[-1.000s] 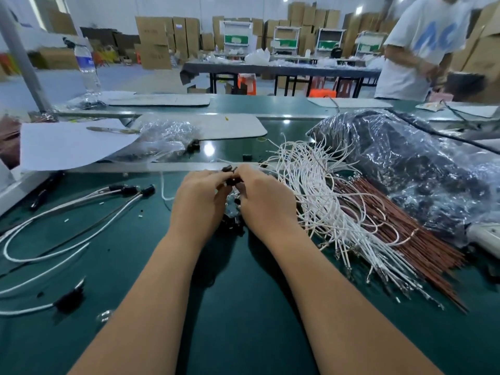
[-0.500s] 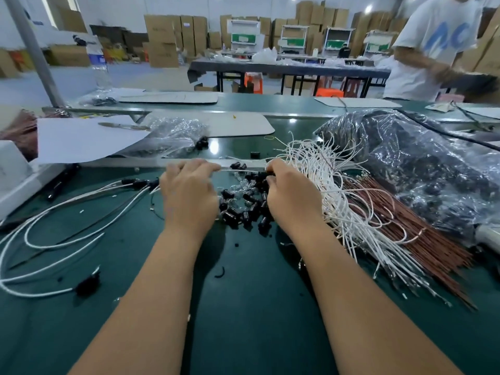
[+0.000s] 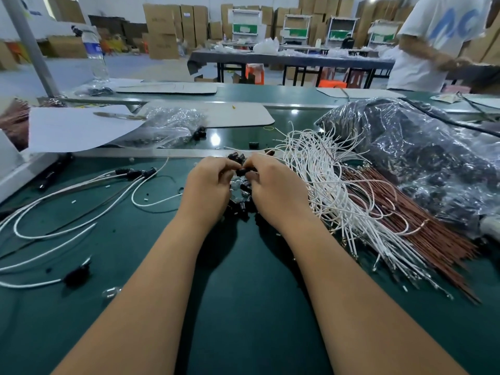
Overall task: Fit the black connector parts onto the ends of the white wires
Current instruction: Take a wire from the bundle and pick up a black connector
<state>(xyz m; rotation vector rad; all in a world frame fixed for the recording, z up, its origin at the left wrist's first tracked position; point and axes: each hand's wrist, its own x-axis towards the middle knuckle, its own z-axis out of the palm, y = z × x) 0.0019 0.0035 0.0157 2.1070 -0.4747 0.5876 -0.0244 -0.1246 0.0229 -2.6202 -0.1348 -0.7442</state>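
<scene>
Black connector part pinched between left hand and right hand above pile; step: picking. Next: white wires end, 3 o'clock.

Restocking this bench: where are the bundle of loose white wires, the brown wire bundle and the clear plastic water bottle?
bundle of loose white wires (image 3: 330, 185), head view, middle of bundle.
brown wire bundle (image 3: 422, 226), head view, mid-length.
clear plastic water bottle (image 3: 93, 54), head view, label.
</scene>
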